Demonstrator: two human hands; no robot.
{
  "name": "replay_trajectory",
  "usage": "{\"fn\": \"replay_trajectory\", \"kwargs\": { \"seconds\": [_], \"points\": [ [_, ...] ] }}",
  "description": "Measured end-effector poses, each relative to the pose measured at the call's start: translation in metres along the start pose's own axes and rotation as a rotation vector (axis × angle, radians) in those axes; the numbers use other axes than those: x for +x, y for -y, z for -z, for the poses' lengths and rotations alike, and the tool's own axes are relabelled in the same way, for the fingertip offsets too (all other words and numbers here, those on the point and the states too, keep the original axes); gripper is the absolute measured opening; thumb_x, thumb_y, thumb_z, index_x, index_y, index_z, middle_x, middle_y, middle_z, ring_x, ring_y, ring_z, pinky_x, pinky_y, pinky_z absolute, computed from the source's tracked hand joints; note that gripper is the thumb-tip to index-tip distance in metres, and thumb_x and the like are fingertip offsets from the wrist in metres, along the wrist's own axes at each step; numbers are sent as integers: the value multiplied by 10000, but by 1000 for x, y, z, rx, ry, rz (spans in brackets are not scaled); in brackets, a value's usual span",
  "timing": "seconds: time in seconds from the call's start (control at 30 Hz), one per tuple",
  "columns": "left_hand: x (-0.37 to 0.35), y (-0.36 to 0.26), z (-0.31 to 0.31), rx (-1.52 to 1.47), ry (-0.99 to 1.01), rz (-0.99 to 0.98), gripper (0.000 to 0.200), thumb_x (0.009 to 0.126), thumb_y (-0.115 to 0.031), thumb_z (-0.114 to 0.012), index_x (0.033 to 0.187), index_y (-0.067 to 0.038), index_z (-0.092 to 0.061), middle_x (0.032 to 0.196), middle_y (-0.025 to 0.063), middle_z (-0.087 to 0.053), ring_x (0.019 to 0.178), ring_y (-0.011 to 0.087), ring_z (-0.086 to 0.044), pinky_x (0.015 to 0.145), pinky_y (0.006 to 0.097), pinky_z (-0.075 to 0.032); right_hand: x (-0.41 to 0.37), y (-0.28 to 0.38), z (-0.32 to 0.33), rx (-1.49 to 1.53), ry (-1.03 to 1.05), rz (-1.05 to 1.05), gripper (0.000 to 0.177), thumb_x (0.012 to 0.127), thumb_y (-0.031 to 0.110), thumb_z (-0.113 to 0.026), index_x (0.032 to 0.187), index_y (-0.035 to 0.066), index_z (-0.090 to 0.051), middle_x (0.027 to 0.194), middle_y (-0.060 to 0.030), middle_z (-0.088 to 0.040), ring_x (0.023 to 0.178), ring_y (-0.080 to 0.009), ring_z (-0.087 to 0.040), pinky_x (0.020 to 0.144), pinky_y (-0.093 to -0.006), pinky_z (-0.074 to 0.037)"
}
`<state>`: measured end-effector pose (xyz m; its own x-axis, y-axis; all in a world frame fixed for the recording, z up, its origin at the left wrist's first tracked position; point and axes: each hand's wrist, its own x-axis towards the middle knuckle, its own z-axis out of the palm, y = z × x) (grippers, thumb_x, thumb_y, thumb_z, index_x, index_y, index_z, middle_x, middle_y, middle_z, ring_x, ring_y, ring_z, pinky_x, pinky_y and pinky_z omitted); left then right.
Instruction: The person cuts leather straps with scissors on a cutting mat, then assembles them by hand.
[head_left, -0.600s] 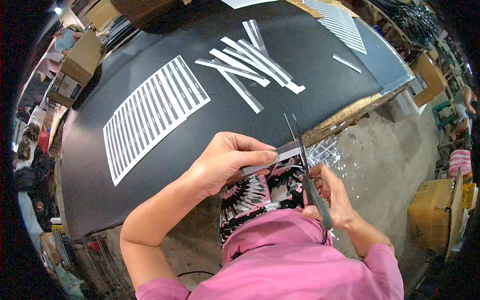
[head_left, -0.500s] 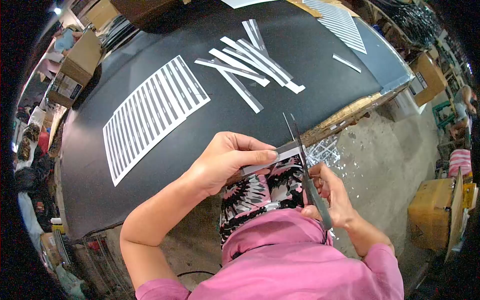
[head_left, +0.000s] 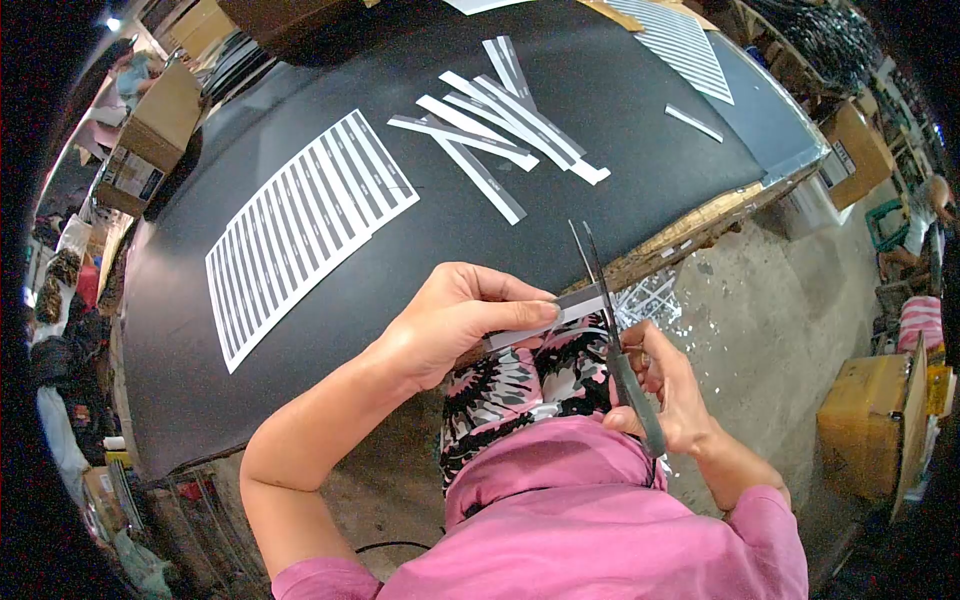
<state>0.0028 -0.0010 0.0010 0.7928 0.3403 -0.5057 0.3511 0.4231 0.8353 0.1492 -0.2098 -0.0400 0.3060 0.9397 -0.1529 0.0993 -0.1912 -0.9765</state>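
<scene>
Student: How are the hands placed?

Tutor: The right hand (head_left: 668, 395) grips the scissors (head_left: 630, 385) by the handles, blades slightly parted. The left hand (head_left: 455, 320) pinches the grey-and-white strip (head_left: 582, 304), its free end at the blades. Steady handling probably calls for the strip kept flat and square to the blades, left hand clear.

Student: And around them?

Tutor: The black table (head_left: 300, 375) spreads beyond the left hand; its near edge seems the likeliest obstruction. The striped sheet (head_left: 305, 236) lies left of that hand, overlapping strips (head_left: 512, 120) ahead of it, a short strip (head_left: 693, 123) beyond the right hand, and paper offcuts (head_left: 652, 298) below the table.
</scene>
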Motion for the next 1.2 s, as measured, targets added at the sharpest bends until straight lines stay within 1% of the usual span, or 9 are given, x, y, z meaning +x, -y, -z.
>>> {"fn": "replay_trajectory", "kwargs": {
  "seconds": [0.5, 0.67, 0.8, 0.87, 0.9, 0.97, 1.0, 1.1, 1.2],
  "points": [
    [4, -2, -8, 7, 57, 14, 244, 792, -121, -758, 971, 35, -704, 851, 99, -703, 749, 140, -653, 701, 258, -517, -17, 0, -1, 152, -78, -31, 700, 652, 298, -897, 1120, -8, -475, 857, -59, -624, 752, -102, -593, 631, -262, -483],
    [10, 4, -15, 102, 105, -6, 224, 787, -113, -763, 946, 36, -714, 854, 107, -709, 752, 139, -655, 724, 252, -514, -37, -9, 0, 36, -136, -91, 618, 677, 224, -886, 1095, 5, -488, 795, -26, -617, 721, -64, -578, 590, -227, -460],
    [12, 10, -21, 84, 150, -28, 226, 786, -109, -762, 953, 35, -713, 844, 109, -710, 745, 139, -661, 718, 246, -519, -51, -26, -5, 162, -243, -38, 551, 698, 155, -868, 1074, 12, -492, 757, -22, -608, 669, -64, -572, 565, -220, -454],
    [12, 6, -23, 115, 211, 49, 222, 793, -111, -759, 954, 33, -713, 839, 110, -710, 723, 138, -667, 691, 241, -526, -49, -15, 2, 142, -261, -200, 547, 707, 120, -855, 1065, 7, -457, 803, -65, -619, 666, -119, -628, 553, -243, -493],
    [13, 5, -24, 116, 207, 46, 222, 793, -111, -759, 954, 33, -713, 839, 110, -710, 723, 138, -667, 691, 241, -526, -43, -13, 5, 142, -257, -196, 547, 707, 120, -855, 1065, 7, -457, 803, -65, -619, 666, -119, -628, 553, -243, -493],
    [14, 3, -29, 203, 327, 35, 223, 797, -119, -760, 947, 39, -710, 823, 107, -708, 691, 135, -667, 658, 238, -529, -28, -5, 12, 320, -325, -4, 503, 711, 50, -830, 1063, 9, -472, 791, -70, -619, 622, -155, -652, 515, -251, -516],
    [14, 3, -31, 209, 325, 31, 223, 797, -119, -760, 947, 39, -710, 823, 107, -708, 691, 135, -667, 658, 238, -529, -21, 8, 15, 340, -339, -64, 567, 709, 38, -830, 1117, 29, -436, 769, -54, -648, 646, -125, -640, 532, -240, -512],
    [16, 2, -35, 317, 347, -64, 206, 804, -120, -753, 923, 44, -711, 808, 96, -705, 685, 130, -665, 650, 237, -529, -8, 27, 24, 328, -162, -86, 578, 703, 34, -833, 1119, 23, -432, 787, -63, -655, 654, -130, -644, 537, -235, -512],
    [16, -1, -33, 374, 306, -117, 191, 803, -107, -747, 901, 53, -710, 802, 85, -701, 688, 126, -664, 655, 238, -530, -3, 37, 28, 262, -108, -94, 574, 698, 49, -842, 1112, 24, -446, 801, -69, -661, 673, -129, -649, 546, -238, -513]
  ]
}}
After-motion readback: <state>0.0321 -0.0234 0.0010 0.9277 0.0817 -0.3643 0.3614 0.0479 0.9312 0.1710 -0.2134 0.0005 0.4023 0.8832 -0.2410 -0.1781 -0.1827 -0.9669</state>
